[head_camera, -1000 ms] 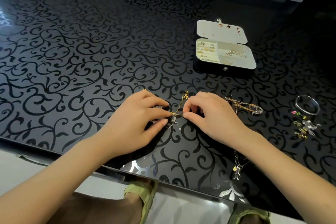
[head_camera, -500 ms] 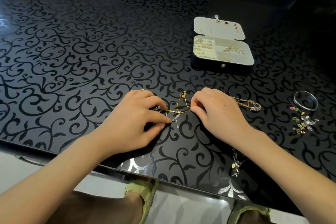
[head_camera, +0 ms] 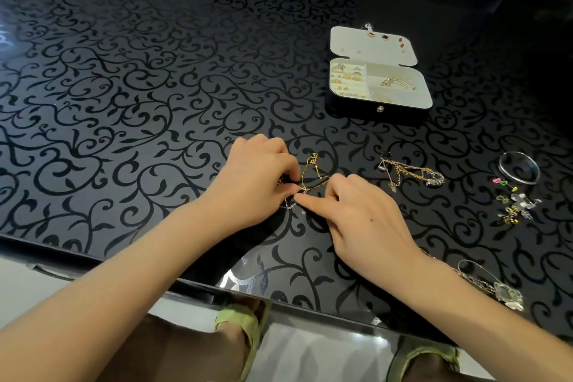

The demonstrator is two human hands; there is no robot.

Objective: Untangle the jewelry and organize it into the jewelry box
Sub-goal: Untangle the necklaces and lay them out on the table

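Gold chain (head_camera: 311, 164) lies tangled between the 2 hands. The left hand (head_camera: 257, 183) pinches it and the right hand (head_camera: 366, 223) presses it with a straight index. Tease loops apart slowly, without yanking.

The right hand (head_camera: 369, 226) has drawn back toward 5 o'clock. Its index finger, curled a second ago, now stretches straight toward 9 o'clock, its tip at the knot of the tangled chains (head_camera: 311, 174), just beside the left hand (head_camera: 257, 183) fingers (head_camera: 286, 187).
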